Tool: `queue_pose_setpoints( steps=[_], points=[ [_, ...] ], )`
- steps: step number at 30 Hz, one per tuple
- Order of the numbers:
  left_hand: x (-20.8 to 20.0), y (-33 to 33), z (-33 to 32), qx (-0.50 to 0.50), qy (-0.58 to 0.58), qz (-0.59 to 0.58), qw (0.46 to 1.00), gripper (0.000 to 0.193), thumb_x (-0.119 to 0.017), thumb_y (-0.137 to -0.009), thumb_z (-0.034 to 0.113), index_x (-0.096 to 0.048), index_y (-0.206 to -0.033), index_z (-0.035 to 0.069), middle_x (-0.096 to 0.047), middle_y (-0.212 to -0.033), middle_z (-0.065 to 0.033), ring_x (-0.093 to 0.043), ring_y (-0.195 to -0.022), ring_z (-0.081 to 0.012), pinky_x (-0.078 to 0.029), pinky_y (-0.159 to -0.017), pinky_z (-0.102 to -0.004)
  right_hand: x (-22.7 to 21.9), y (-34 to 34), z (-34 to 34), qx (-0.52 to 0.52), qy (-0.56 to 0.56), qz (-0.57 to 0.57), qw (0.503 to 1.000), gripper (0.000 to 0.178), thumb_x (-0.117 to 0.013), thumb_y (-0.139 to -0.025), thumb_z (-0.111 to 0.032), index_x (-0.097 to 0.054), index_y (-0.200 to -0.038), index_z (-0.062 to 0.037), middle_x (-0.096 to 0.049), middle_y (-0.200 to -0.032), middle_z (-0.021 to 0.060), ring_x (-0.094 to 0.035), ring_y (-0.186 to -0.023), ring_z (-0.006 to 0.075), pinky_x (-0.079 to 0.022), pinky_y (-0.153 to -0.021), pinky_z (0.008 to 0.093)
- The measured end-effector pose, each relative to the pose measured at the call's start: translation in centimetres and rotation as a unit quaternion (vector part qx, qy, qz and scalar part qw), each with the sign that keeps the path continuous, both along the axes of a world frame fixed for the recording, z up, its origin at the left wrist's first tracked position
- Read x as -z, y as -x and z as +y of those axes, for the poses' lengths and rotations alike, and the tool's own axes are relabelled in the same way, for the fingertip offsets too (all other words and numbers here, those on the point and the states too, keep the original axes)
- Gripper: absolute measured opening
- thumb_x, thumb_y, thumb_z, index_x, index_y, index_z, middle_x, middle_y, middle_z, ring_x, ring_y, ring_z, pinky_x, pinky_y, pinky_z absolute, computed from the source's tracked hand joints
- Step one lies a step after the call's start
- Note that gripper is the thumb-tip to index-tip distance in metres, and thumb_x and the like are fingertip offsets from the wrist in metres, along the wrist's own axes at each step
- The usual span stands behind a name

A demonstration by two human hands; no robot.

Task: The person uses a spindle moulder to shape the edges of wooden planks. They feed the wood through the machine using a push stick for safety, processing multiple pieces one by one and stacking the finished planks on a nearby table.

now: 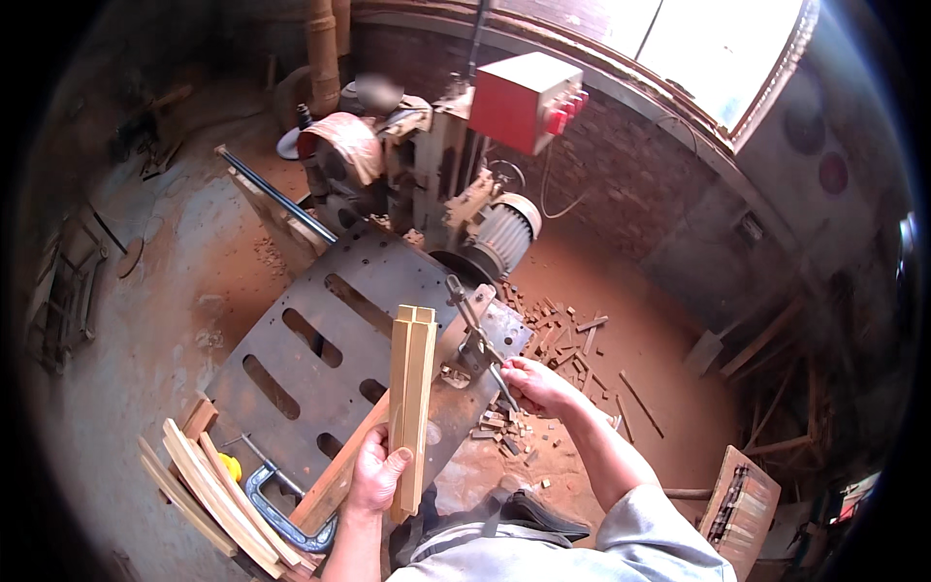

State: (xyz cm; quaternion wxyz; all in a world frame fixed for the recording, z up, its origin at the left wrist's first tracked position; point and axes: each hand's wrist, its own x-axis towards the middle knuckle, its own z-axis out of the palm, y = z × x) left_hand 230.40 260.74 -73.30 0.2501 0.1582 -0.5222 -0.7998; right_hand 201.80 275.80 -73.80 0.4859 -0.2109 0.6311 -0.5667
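My left hand (376, 473) is wrapped round the lower part of some pale wooden strips (415, 373), which lie side by side and point away from me over the machine table. The thumb presses on their near side. Farther right, the fingers of my right hand (536, 384) are closed at a metal lever (472, 312) on the table's right edge. Part of the lever's grip is hidden by the fingers. Beneath the strips, a long wooden bar (339, 466) runs across the slotted steel table (388, 262).
A blue-grey C-clamp (260, 495) sits at the table's near left corner, beside curved wooden strips (208, 485). An electric motor (509, 233) and a red-and-white switch box (529, 97) stand beyond the table. Small wood offcuts (567, 339) and sawdust cover the floor on the right.
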Motion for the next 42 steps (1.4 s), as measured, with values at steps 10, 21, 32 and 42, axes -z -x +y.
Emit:
queue_pose_setpoints(
  steps=[10, 21, 32, 42],
  points=[
    [5.6, 11.8, 15.5, 0.014, 0.179, -0.084, 0.98, 0.057, -0.057, -0.083, -0.009, -0.045, -0.138, -0.003, -0.06, -0.13, -0.0141, -0.062, -0.116, -0.0234, -0.05, -0.101, -0.0361, 6.9, 0.1, 15.4, 0.069, 0.043, 0.382, 0.921, 0.044, -0.06, -0.097, -0.04, -0.056, -0.119, -0.0033, -0.067, -0.095, 0.0227, -0.066, -0.092, 0.0426, -0.052, -0.08, 0.0517],
    [4.5, 29.5, 34.4, 0.361, 0.315, -0.119, 0.87, 0.064, -0.082, -0.083, 0.018, -0.05, -0.136, 0.003, -0.062, -0.117, -0.0046, -0.061, -0.102, -0.0136, -0.05, -0.089, -0.0272, 10.7, 3.5, 35.1, 0.348, 0.291, 0.018, 0.891, 0.031, -0.057, -0.1, -0.023, -0.061, -0.123, -0.0018, -0.067, -0.088, 0.0074, -0.063, -0.068, 0.015, -0.052, -0.057, 0.0293],
    [6.0, 31.7, 35.7, 0.35, 0.376, -0.318, 0.797, 0.039, -0.068, -0.093, 0.004, -0.056, -0.13, 0.003, -0.06, -0.091, -0.0051, -0.056, -0.074, -0.0126, -0.046, -0.062, -0.0264, 17.5, 9.9, 74.6, 0.69, -0.183, -0.094, 0.694, 0.031, -0.045, -0.107, -0.017, -0.058, -0.112, 0.0112, -0.065, -0.086, 0.0212, -0.066, -0.058, 0.02, -0.06, -0.049, 0.0253],
    [6.3, 29.3, 29.1, 0.15, 0.353, -0.483, 0.787, 0.036, -0.071, -0.093, 0.012, -0.058, -0.125, 0.003, -0.063, -0.093, -0.0072, -0.059, -0.075, -0.0152, -0.048, -0.063, -0.0286, 30.2, 13.1, 91.7, 0.741, -0.46, -0.139, 0.469, 0.022, -0.052, -0.094, -0.004, -0.065, -0.11, 0.003, -0.069, -0.085, 0.0238, -0.07, -0.064, 0.0327, -0.058, -0.052, 0.047]
  ],
)
